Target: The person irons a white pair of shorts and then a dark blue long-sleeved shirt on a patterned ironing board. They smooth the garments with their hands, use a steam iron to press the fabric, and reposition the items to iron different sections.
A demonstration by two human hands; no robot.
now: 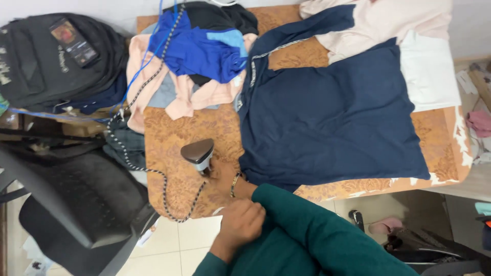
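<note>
Patterned table (174, 133), iron (198, 153) near front edge.

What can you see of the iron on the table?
The iron stands upright on its heel, its dark shiny pointed soleplate facing the camera, on the brown patterned table. A black-and-white braided cord loops from it over the table edge. One hand seems to grip its handle, mostly hidden. The navy shirt lies beside it, apart.
</note>
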